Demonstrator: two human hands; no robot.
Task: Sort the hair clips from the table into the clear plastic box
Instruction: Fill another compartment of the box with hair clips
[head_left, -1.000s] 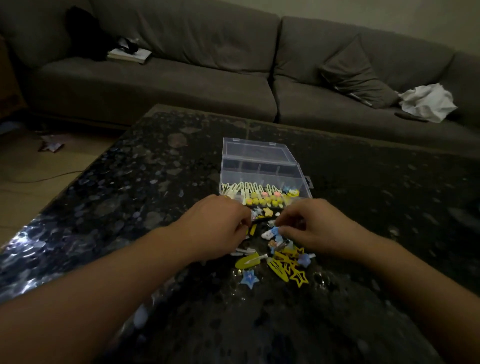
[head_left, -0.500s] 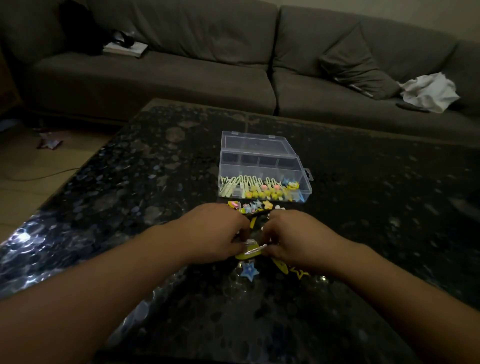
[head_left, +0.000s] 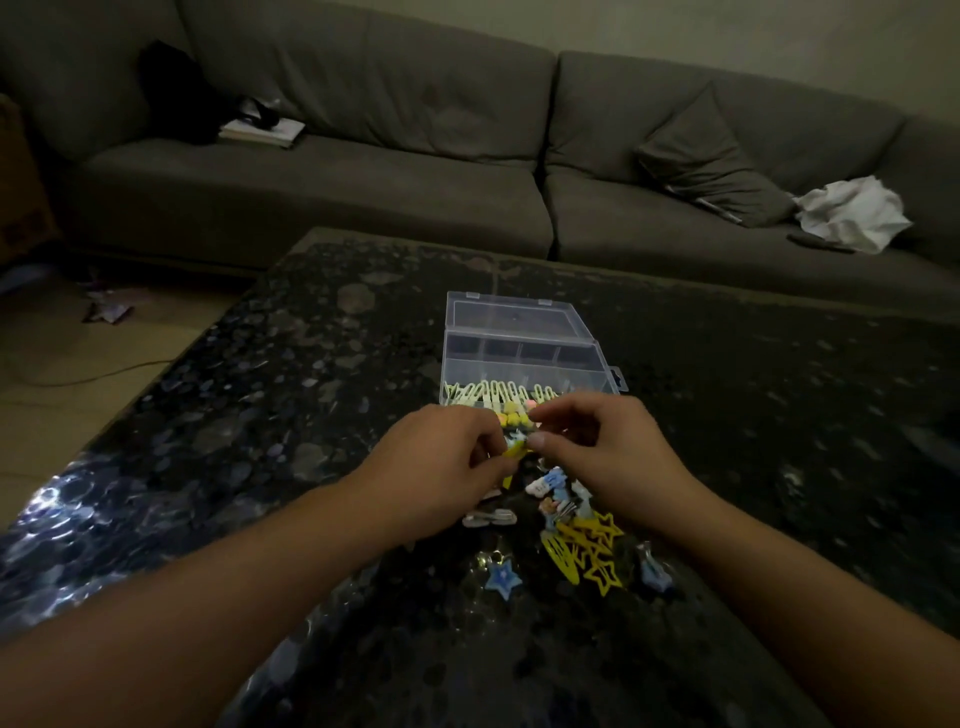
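You're mid-transfer: both hands hold one yellow clip (head_left: 514, 451) just short of the clear plastic box (head_left: 524, 358), above the surface (head_left: 260, 415). Left hand (head_left: 441, 467) grip is curled, pinching the clip's near end; right hand (head_left: 597, 452) grip pinches the other end with thumb and forefinger.

Next move, as I read it: carry the clip over the box's near wall and seat it in the front row. It needs lining up with the clips already there, so let go with one hand first.

Box sits mid-surface with its lid (head_left: 511, 312) hinged open toward the far edge. The front compartment holds a row of pale yellow clips (head_left: 493, 391) with coloured beads. The back compartments look empty, but it's dim, so I can't be sure.

The loose pile (head_left: 571, 525) lies toward the near edge: yellow stars, blue star (head_left: 501, 582), some small blue and white pieces.
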